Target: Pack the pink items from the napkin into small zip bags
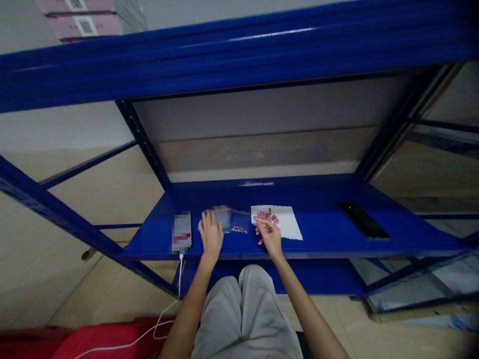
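Note:
My left hand [210,233] lies flat with fingers spread on the blue shelf [322,234], touching small clear plastic bags [226,217]. One bag holds a few small coloured pieces [238,229]. My right hand [269,235] rests at the near left edge of a white paper sheet [286,223], its fingers bent together as if pinching something too small to make out. A heap of small pink and brown pieces [266,216] lies on the paper just beyond the fingers.
A phone [181,232] with a white cable [164,311] lies left of my left hand. A dark phone [363,220] lies on the shelf to the right. Blue shelf beams cross overhead. Red bins [90,339] stand on the floor at lower left.

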A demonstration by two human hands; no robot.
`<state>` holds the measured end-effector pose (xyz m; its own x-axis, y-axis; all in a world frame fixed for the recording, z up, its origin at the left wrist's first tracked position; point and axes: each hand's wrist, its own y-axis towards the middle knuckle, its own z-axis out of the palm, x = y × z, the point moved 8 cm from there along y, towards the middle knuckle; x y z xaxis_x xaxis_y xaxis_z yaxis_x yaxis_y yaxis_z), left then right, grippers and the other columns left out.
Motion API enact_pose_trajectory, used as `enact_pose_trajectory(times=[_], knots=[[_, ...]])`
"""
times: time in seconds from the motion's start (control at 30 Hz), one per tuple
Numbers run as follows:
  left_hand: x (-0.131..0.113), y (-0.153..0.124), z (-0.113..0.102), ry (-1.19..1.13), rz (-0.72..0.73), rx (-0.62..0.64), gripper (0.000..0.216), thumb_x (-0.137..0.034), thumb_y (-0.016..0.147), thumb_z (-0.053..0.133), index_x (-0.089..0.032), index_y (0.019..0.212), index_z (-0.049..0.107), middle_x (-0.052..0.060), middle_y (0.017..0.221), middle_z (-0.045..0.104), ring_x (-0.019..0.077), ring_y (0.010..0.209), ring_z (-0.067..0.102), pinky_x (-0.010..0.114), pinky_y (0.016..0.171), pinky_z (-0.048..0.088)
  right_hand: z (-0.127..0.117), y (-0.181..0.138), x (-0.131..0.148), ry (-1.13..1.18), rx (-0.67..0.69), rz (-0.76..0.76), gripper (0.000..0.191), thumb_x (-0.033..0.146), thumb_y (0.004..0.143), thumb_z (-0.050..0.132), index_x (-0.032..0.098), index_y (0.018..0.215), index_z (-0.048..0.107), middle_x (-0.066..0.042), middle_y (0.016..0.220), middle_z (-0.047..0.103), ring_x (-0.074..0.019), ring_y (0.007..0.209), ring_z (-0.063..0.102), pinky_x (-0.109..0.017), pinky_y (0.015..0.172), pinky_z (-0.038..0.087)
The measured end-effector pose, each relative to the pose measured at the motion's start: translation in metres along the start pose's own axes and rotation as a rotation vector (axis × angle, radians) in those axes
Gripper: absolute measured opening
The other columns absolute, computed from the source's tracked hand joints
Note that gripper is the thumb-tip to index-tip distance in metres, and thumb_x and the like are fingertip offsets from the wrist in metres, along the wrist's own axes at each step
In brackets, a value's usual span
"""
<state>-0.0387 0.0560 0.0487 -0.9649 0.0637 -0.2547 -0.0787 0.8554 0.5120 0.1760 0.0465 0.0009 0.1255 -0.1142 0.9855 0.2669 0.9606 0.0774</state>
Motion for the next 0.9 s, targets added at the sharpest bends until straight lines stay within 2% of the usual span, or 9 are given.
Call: enact_pose_trajectory(times=[0.1, 0.2, 0.33, 0.43, 0.5, 0.57, 0.67, 0.77, 0.9], knots=[[0.027, 0.0, 0.005, 0.077, -0.071, 0.023, 0.043, -0.029, 0.086, 0.035, -0.005, 0.116, 0.052, 0.022, 0.128, 0.045, 0.0342, 0.127, 0.028, 0.054, 0.098, 0.024, 0.0, 0.0, 0.001, -0.009, -0.01, -0.006, 0.045, 0.053, 0.064, 0.063, 0.014, 0.085, 0.064, -0.001, 0.056, 0.057, -0.0136, 0.046, 0.054, -0.02, 0.028, 0.04], [0.029, -0.002, 0.002, 0.064, -0.029, 0.022, 0.037, -0.029, 0.085, 0.036, -0.01, 0.102, 0.063, 0.019, 0.124, 0.05, 0.0329, 0.126, 0.031, 0.052, 0.098, 0.025, 0.001, 0.0, 0.002, -0.022, 0.001, -0.006, 0.046, 0.053, 0.064, 0.063, 0.013, 0.087, 0.064, -0.001, 0.056, 0.057, -0.0123, 0.044, 0.052, -0.02, 0.028, 0.041], [0.022, -0.007, -0.023, -0.088, -0.084, -0.079, 0.034, -0.029, 0.087, 0.036, -0.015, 0.095, 0.066, 0.016, 0.12, 0.054, 0.0308, 0.124, 0.035, 0.051, 0.098, 0.026, 0.001, -0.002, 0.003, -0.012, 0.008, -0.007, 0.045, 0.052, 0.066, 0.062, 0.014, 0.089, 0.064, -0.001, 0.056, 0.057, -0.0116, 0.045, 0.053, -0.018, 0.028, 0.042], [0.013, -0.017, -0.045, -0.325, -0.157, -0.154, 0.031, -0.031, 0.087, 0.038, -0.019, 0.092, 0.066, 0.011, 0.118, 0.056, 0.0277, 0.12, 0.041, 0.048, 0.098, 0.028, 0.003, -0.006, 0.002, -0.003, 0.044, 0.008, 0.044, 0.05, 0.066, 0.063, 0.013, 0.09, 0.064, -0.002, 0.059, 0.059, -0.0118, 0.047, 0.054, -0.018, 0.028, 0.041], [0.001, -0.025, -0.046, -0.598, -0.158, -0.067, 0.03, -0.033, 0.086, 0.039, -0.02, 0.087, 0.065, 0.009, 0.106, 0.063, 0.0239, 0.105, 0.055, 0.041, 0.092, 0.038, 0.005, -0.008, 0.003, -0.009, 0.097, 0.021, 0.045, 0.049, 0.066, 0.063, 0.013, 0.094, 0.064, -0.004, 0.066, 0.062, -0.013, 0.051, 0.056, -0.018, 0.028, 0.042], [-0.009, -0.036, -0.037, -0.906, -0.224, 0.093, 0.03, -0.039, 0.085, 0.04, -0.018, 0.085, 0.062, 0.007, 0.088, 0.067, 0.0203, 0.081, 0.064, 0.034, 0.076, 0.047, 0.009, -0.009, 0.005, -0.023, 0.165, 0.03, 0.046, 0.048, 0.068, 0.062, 0.015, 0.099, 0.064, -0.008, 0.079, 0.066, -0.015, 0.06, 0.058, -0.018, 0.031, 0.044], [-0.023, -0.057, -0.021, -1.235, -0.351, 0.31, 0.031, -0.045, 0.082, 0.043, -0.016, 0.085, 0.054, 0.005, 0.07, 0.067, 0.0163, 0.053, 0.064, 0.027, 0.054, 0.048, 0.018, -0.013, 0.008, -0.059, 0.302, 0.043, 0.04, 0.047, 0.073, 0.057, 0.018, 0.1, 0.066, -0.008, 0.094, 0.066, -0.0164, 0.073, 0.059, -0.019, 0.04, 0.046], [-0.028, -0.074, -0.016, -1.342, -0.393, 0.407, 0.031, -0.045, 0.079, 0.048, -0.015, 0.086, 0.051, 0.003, 0.061, 0.065, 0.0146, 0.046, 0.061, 0.024, 0.049, 0.047, 0.026, -0.022, 0.009, -0.081, 0.425, 0.08, 0.033, 0.044, 0.072, 0.061, 0.016, 0.088, 0.07, -0.005, 0.078, 0.068, -0.0133, 0.064, 0.058, -0.02, 0.049, 0.045], [-0.021, -0.091, -0.02, -1.299, -0.426, 0.433, 0.029, -0.043, 0.078, 0.051, -0.015, 0.083, 0.054, 0.002, 0.058, 0.064, 0.0136, 0.047, 0.061, 0.022, 0.048, 0.046, 0.025, -0.042, 0.013, -0.006, 0.459, 0.163, 0.03, 0.042, 0.069, 0.066, 0.015, 0.081, 0.07, -0.003, 0.067, 0.067, -0.0106, 0.056, 0.057, -0.022, 0.056, 0.045]])
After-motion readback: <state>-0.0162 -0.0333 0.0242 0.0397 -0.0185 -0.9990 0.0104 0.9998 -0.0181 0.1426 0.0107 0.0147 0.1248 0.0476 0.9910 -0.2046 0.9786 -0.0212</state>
